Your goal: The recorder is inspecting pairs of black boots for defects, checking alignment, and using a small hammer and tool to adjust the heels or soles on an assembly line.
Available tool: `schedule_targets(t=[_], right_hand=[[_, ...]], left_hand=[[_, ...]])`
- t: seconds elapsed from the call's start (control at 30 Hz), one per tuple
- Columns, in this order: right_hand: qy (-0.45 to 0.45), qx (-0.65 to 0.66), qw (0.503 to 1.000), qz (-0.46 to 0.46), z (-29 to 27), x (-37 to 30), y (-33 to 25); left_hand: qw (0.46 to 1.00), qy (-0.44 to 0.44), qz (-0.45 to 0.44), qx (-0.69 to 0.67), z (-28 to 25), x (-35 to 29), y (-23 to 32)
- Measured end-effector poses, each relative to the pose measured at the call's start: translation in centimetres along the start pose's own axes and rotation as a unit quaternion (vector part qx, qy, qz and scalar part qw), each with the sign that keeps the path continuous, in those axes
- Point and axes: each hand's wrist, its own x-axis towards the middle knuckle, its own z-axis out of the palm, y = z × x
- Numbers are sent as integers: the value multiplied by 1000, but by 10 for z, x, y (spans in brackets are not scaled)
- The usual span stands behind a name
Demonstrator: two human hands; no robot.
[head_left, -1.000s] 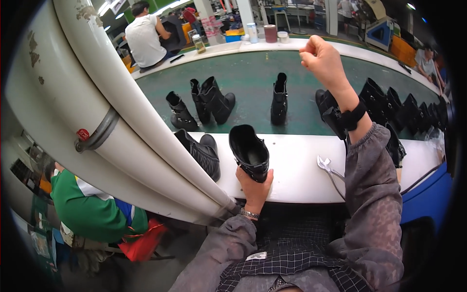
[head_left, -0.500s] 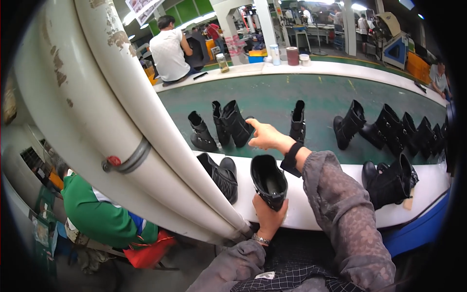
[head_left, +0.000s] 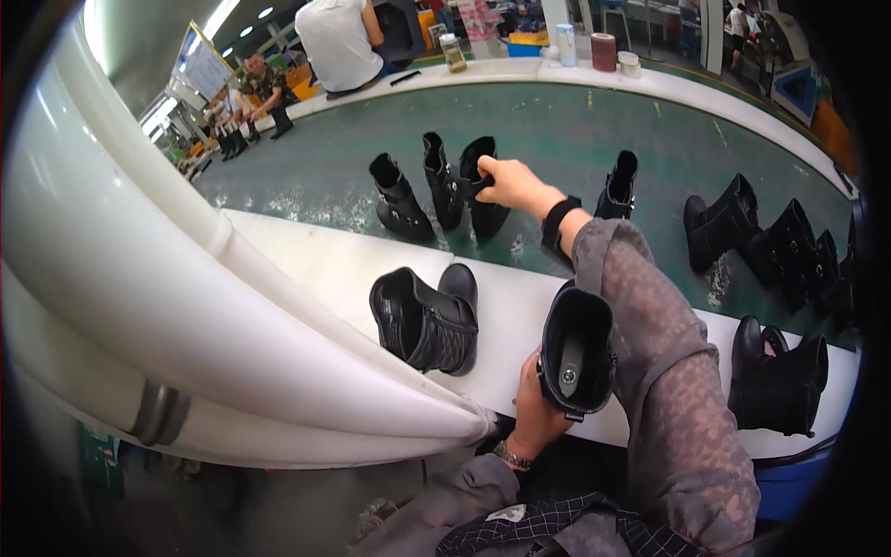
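My left hand (head_left: 538, 406) is wrapped round the lower side of a black ankle boot (head_left: 601, 381), whose open top faces up and shows a small round metal spot inside. Out over the green surface, my right hand (head_left: 516, 186) pinches the upper edge of another black boot (head_left: 487, 215), which stands upright there. Just left of that one are two more buckled boots, a narrow-looking boot (head_left: 445, 200) and a boot with straps (head_left: 401, 206). On the white ledge, left of my held boot, stands a black boot (head_left: 427, 320) with a wrinkled shaft.
Thick white pipes (head_left: 232, 306) rise close on my left. Along the green belt (head_left: 575, 121), a lone boot (head_left: 619, 186) and several boots (head_left: 724, 223) stand to the right. More boots (head_left: 780, 381) sit on the white ledge (head_left: 529, 278). Jars, rolls and seated people are beyond.
My right hand has gone from pointing with a stretched finger to pinching the boot's top edge. The view has turned left and down. My left hand still holds its boot.
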Motion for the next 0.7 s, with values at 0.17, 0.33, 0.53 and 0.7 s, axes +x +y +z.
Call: schedule_targets(t=[0.17,0.33,0.53,0.7], right_hand=[[-64,82,992,74,-35,-28,-12],[-63,216,965,132,-75,-57,-42],[-42,235,952,192,-134,-89,-64],[-65,273,950,137,-149,-107,-83]], left_hand=[[997,15,-3,-79,-5,13,19],[997,10,37,-71,-2,17,26],[999,-13,33,-28,-2,13,30],[999,23,0,-41,2,7,31]])
